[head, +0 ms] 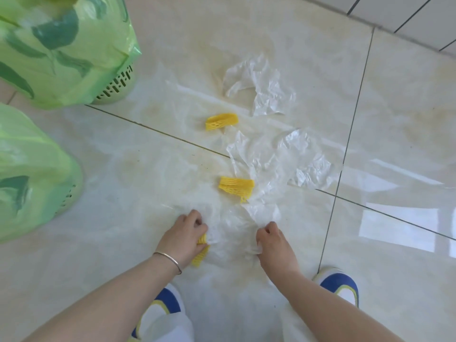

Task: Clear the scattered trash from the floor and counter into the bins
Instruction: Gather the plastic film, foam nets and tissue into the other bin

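Left hand [186, 236] fingers grip a yellow foam net [200, 253] lying near-vertical; right hand [272, 240] fingers pinch clear plastic [234, 225].

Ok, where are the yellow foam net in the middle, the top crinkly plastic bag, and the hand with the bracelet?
middle yellow foam net [236, 186]: head view, centre of its ribbed mesh.
top clear plastic bag [265, 86]: head view, crumpled middle.
left hand [185, 236]: head view, back of the hand, above the bracelet.
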A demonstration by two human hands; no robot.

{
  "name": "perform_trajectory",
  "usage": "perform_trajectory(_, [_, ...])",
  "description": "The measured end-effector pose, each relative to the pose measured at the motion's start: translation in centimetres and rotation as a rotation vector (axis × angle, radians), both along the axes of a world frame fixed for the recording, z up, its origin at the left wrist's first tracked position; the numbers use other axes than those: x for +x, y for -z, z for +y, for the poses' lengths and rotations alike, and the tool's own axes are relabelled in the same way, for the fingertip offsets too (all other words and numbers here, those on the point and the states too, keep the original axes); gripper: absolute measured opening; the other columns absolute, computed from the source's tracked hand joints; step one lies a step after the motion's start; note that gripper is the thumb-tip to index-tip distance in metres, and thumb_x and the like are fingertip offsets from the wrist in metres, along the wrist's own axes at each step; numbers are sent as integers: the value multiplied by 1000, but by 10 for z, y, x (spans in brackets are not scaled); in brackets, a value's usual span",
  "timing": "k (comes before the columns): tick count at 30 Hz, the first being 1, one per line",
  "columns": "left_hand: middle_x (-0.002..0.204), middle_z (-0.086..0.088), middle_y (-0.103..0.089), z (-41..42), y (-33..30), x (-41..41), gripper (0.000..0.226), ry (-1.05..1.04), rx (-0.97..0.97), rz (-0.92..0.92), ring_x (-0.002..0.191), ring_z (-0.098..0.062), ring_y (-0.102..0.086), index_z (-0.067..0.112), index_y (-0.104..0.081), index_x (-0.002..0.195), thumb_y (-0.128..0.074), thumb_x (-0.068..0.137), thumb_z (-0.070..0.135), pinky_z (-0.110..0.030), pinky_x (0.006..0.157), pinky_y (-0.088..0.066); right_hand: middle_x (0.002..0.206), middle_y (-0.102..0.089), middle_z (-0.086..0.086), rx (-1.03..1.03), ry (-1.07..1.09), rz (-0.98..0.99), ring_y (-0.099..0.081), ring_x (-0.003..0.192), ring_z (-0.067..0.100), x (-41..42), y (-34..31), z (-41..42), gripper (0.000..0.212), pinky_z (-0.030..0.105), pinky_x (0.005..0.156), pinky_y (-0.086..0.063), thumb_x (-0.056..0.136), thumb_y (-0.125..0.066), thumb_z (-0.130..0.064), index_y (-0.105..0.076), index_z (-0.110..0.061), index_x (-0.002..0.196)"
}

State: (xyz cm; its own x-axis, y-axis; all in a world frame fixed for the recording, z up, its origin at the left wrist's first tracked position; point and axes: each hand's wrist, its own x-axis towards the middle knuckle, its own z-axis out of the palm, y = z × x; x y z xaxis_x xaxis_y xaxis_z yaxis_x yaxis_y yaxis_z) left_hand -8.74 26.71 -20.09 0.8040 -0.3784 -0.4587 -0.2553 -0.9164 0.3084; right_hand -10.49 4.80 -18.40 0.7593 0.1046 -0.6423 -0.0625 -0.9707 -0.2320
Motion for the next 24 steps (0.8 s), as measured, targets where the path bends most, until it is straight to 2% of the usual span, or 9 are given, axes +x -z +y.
perform_trajectory(2, [91, -4, -52, -4, -4, -2, 37, -31, -64, 93, 62, -28, -62, 14, -58, 80, -85, 57, 25, -26, 46, -46, 98, -46, 8, 59, 34, -35, -58, 90, 34, 2, 1, 0, 24, 31, 64, -34, 75, -54, 10, -56, -7, 92])
perform_trajectory(4, [101, -6, -50, -4, -8, -2, 19, -129, -81, 134, 86, -34, -61, 14, -51, 92, -64, 81, 23, -31, 64, -39, 88, -38, 0, 95, 64, -8, -53, 78, 32, 9, -10, 2, 22, 29, 64, -31, 77, -55, 4, -47, -16, 83])
perform_trajectory(7, [80, 3, -40, -3, -21, 3, 24, -333, -198, 164, 86, -33, -55, 22, -35, 75, -58, 82, 20, -30, 62, -30, 87, -36, -2, 177, 68, -40, -41, 68, 28, 22, -31, 7, 22, 30, 62, -31, 77, -54, 1, -41, -16, 81])
perform_trajectory(10, [60, 5, -38, 2, -36, 11, 40, -531, -295, 144, 68, -26, -43, 29, -27, 61, -61, 74, 12, -29, 54, -28, 107, -42, 3, 192, -3, -102, -52, 73, 35, 29, -46, 16, 37, 31, 62, -32, 75, -57, 1, -53, -13, 109])
perform_trajectory(12, [60, 5, -43, 4, -45, 18, 36, -657, -372, 116, 64, -25, -42, 30, -31, 67, -61, 71, 8, -32, 56, -32, 134, -36, 3, 158, -86, -108, -60, 89, 34, 35, -45, 25, 63, 33, 68, -40, 78, -59, -2, -40, -22, 135])
perform_trajectory(14, [65, 4, -47, 3, -56, 27, 32, -728, -442, 111, 63, -18, -45, 31, -40, 87, -59, 69, 12, -35, 62, -40, 151, -20, 3, 73, -186, -47, -59, 107, 30, 38, -35, 33, 77, 35, 84, -46, 84, -62, -12, -20, -30, 146])
perform_trajectory(16, [61, 6, -41, -3, -61, 39, 54, -677, -441, 117, 60, -13, -46, 33, -43, 117, -58, 67, 18, -35, 64, -41, 154, -20, 3, 31, -206, -72, -59, 108, 26, 31, -17, 38, 87, 32, 86, -50, 79, -71, -23, -18, -30, 148])
perform_trajectory(20, [82, 3, -56, -24, -61, 67, 80, -386, -279, 199, 87, -26, -59, 48, -18, 142, -62, 79, 25, -31, 78, -45, 104, -55, -1, 43, -218, -120, -64, 55, 12, 19, 6, 41, 97, 17, 41, -48, 20, -90, -21, -58, -24, 111])
perform_trajectory(24, [121, -3, -62, -49, -36, 84, 72, -166, -55, 218, 107, -28, -60, 54, -12, 140, -56, 84, 45, -33, 87, -48, 64, -56, -8, 80, -229, -115, -54, 42, 7, 13, 10, 41, 74, 17, 32, -36, 9, -85, -21, -60, -27, 78])
